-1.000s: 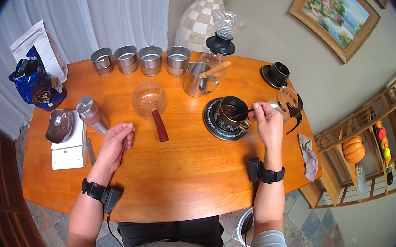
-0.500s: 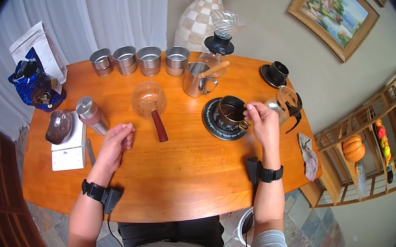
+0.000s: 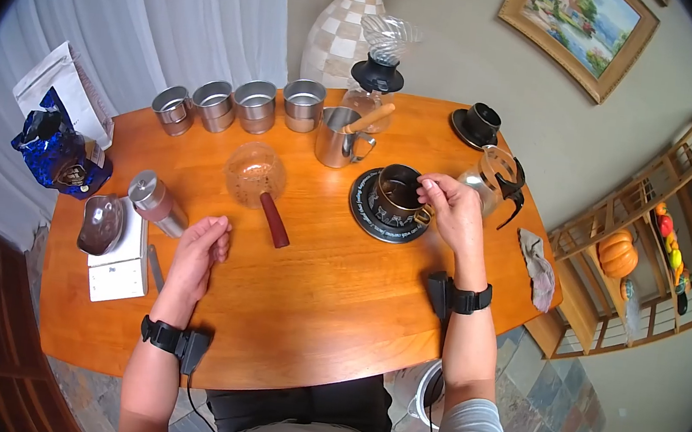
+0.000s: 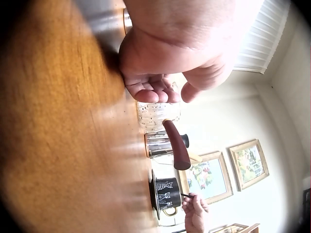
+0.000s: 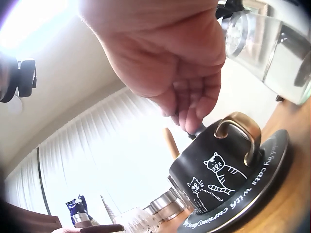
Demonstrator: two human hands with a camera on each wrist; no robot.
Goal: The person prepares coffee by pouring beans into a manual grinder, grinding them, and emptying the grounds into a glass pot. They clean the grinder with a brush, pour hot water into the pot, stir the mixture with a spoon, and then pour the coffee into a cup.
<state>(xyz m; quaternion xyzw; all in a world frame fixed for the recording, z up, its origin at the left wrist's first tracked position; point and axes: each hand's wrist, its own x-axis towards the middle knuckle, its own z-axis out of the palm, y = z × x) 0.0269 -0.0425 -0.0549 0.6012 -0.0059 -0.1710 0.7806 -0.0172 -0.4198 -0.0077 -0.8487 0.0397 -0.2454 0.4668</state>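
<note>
My right hand pinches a thin dark handle, like a spoon's, at the right side of the black cup's rim. Its lower end is hidden inside the cup. White cat drawings and a gold handle mark this cup, which stands upright on a black lettered saucer and holds dark liquid. At the table's left, my left hand rests with loosely curled fingers and holds nothing. Nearest to it are a metal grinder and a clear round vessel with a dark red handle.
Several steel cups line the back, beside a steel pitcher and a glass dripper. A glass pot stands right of my right hand. A cloth lies at the right edge; a white scale is at left.
My right hand has shifted slightly left toward the cup, and the handle it pinches has changed its tilt over the rim. The head view has moved a little. My left hand stays in place.
</note>
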